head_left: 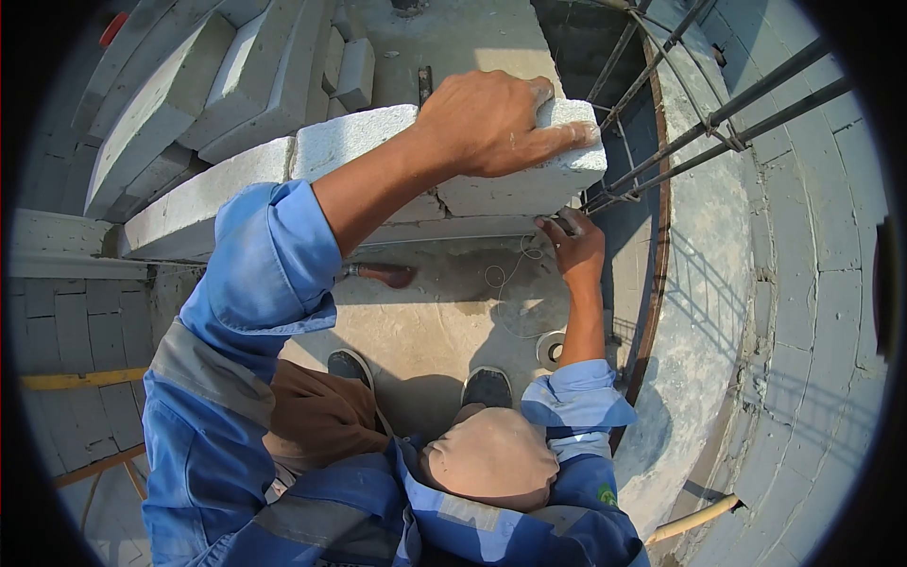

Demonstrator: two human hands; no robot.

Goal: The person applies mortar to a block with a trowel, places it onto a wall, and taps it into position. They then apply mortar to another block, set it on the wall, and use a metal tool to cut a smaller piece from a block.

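Observation:
My left hand [496,125] rests across the top of the end white block [572,170], its fingers bent over the far side and its thumb stretched toward the block's right end. Lower down, beside the same block's bottom corner, my right hand [574,248] has thumb and fingers pinched together on a thin string [501,283]. Loose loops of that string hang below the wall. Adjoining the end block on the left is another white block [345,137] in the same row.
White blocks [179,104] are stacked at upper left. Rebar [756,104] juts in from the upper right beside a concrete ledge [709,283]. A dark red-brown tool [385,274] and a round roll [550,350] lie on the floor near my shoes [487,387].

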